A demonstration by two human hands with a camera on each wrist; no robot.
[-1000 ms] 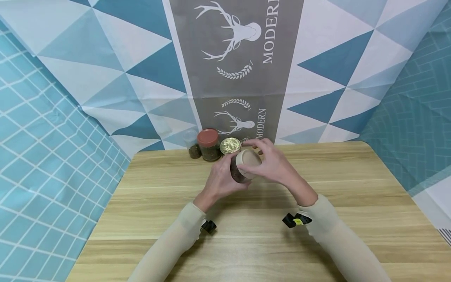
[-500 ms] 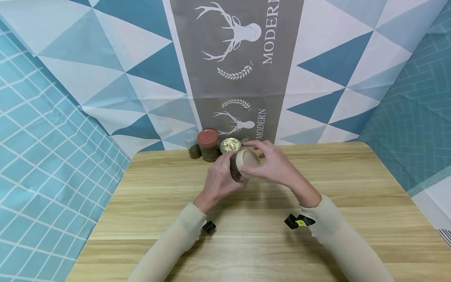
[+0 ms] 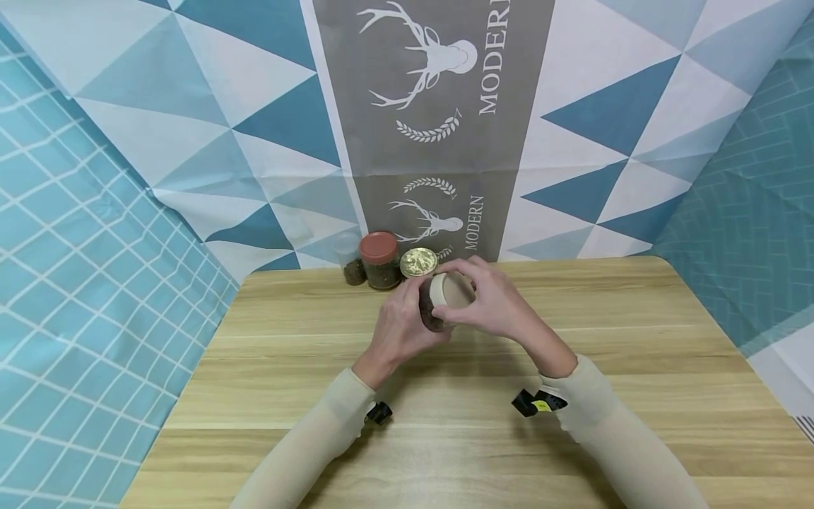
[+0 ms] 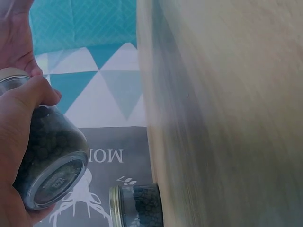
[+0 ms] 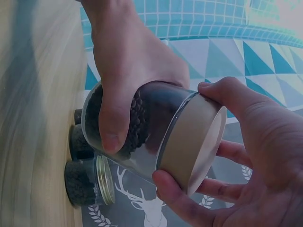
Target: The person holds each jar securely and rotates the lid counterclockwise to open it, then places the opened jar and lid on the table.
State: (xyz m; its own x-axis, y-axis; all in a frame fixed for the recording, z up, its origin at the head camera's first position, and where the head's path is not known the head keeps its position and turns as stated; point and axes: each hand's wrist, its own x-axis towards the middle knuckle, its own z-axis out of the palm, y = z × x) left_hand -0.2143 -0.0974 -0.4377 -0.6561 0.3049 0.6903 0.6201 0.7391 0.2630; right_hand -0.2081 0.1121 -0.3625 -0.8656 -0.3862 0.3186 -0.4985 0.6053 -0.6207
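Observation:
A clear jar (image 5: 154,111) with dark pieces inside is held tilted above the table by my left hand (image 3: 397,319), whose fingers wrap round its body. In the left wrist view its glass base faces down toward the table. My right hand (image 3: 496,300) grips the beige lid (image 5: 189,137) at the rim, thumb and fingers spread around it. The lid sits on the jar's mouth. Just behind the hands stands a jar with a gold lid (image 3: 418,262), its body partly hidden in the head view.
Left of the gold-lidded jar stand a red-lidded jar (image 3: 379,258) and a small clear-topped jar (image 3: 350,258), near the back edge of the wooden table (image 3: 292,353). Patterned cloth walls (image 3: 248,155) rise directly behind and at both sides.
The right hand's raised fingers have come down round the lid's rim. The jar stays in the left hand at nearly the same spot. The head view has shifted slightly.

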